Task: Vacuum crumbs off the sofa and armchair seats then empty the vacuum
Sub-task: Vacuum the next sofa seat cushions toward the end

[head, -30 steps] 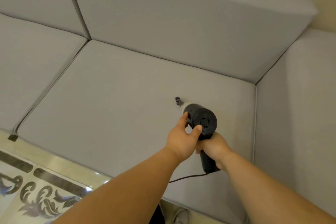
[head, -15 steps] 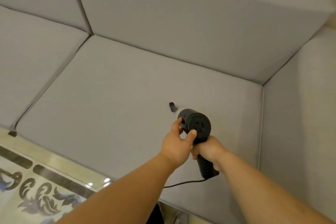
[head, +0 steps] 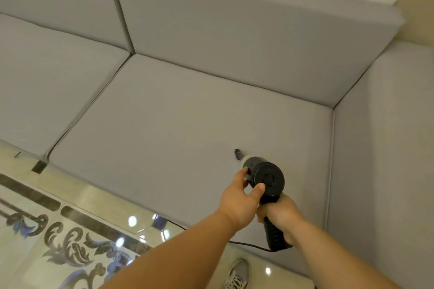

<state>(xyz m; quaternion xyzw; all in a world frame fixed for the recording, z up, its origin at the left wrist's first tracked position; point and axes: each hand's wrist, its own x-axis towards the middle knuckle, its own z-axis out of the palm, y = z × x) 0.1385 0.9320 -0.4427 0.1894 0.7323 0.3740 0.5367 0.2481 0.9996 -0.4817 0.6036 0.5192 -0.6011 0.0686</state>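
A black handheld vacuum [head: 266,177] points away from me over the grey sofa seat cushion [head: 176,124]. Its thin nozzle tip [head: 237,153] touches or hovers just above the cushion's right front part. My right hand [head: 279,217] grips the vacuum's handle from below. My left hand [head: 239,197] grips the round body, thumb on its rear cap. A black cord [head: 249,244] trails from the handle's base to the left. No crumbs are visible on the fabric.
The sofa's back cushion [head: 234,37] rises behind the seat and the armrest [head: 385,148] closes it on the right. Another seat cushion [head: 42,82] lies to the left. A glossy patterned floor [head: 58,230] runs along the front edge, with my shoe [head: 237,274] on it.
The vacuum and both hands have drawn back toward the seat's front edge, nozzle sliding nearer to me. My view has pulled back, so more floor and my shoe show.
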